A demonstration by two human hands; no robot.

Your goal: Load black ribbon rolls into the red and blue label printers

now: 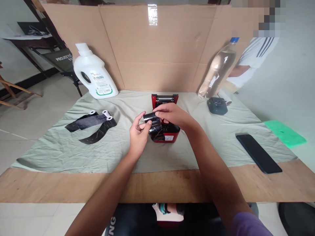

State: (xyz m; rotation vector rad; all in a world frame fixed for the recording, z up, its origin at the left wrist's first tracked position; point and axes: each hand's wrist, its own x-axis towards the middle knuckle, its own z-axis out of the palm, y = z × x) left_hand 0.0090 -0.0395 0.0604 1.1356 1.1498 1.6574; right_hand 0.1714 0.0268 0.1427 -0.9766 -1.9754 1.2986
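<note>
Both my hands hold a roll of glossy black ribbon (156, 128) above the front of a small red and black machine (169, 137). My left hand (139, 132) grips its left side with thumb and fingers. From above and the right, my right hand (172, 114) pinches the upper part of the roll and covers the middle of the machine. A loose black stretch hangs down over the machine's front left. On the cloth to the left lie several black ribbon rolls (99, 126) with white cores and unrolled tails.
A white detergent bottle (95, 77) and a clear bottle with a blue cap (219, 70) lean against cardboard (157, 49). A black charger (217, 106) and phone (258, 153) lie right. A person in white stands behind at right.
</note>
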